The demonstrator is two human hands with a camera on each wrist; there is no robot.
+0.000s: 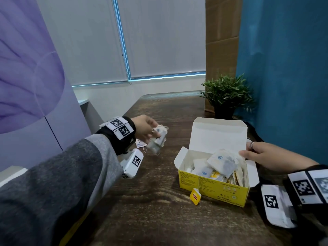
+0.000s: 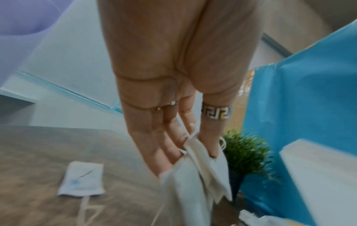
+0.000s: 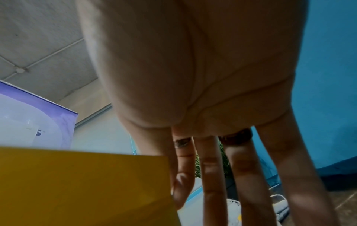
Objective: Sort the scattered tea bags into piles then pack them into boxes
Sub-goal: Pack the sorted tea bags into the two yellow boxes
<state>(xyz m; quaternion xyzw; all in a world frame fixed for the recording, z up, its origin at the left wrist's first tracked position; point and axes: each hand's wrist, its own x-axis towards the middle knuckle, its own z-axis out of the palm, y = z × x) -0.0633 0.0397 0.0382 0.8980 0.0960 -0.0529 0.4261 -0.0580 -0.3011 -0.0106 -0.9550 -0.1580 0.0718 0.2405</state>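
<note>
My left hand (image 1: 150, 133) hovers above the wooden table (image 1: 150, 210), left of the box, and pinches a small bunch of white tea bags (image 1: 158, 140) between thumb and fingers. The left wrist view shows the same pinch of my left hand (image 2: 193, 149) on the hanging tea bags (image 2: 195, 180). An open yellow box (image 1: 211, 185) stands at centre right, lid up, with several tea bags (image 1: 220, 162) inside. My right hand (image 1: 255, 151) rests against the box's right end with straight fingers (image 3: 212, 191), its thumb beside the yellow box wall (image 3: 83, 188).
One loose tea bag (image 1: 140, 143) lies on the table under my left hand, also in the left wrist view as a flat tea bag (image 2: 81, 178). A yellow tag (image 1: 195, 196) hangs over the box's front. A potted plant (image 1: 226, 96) stands behind the box. A blue curtain (image 1: 284, 68) is on the right.
</note>
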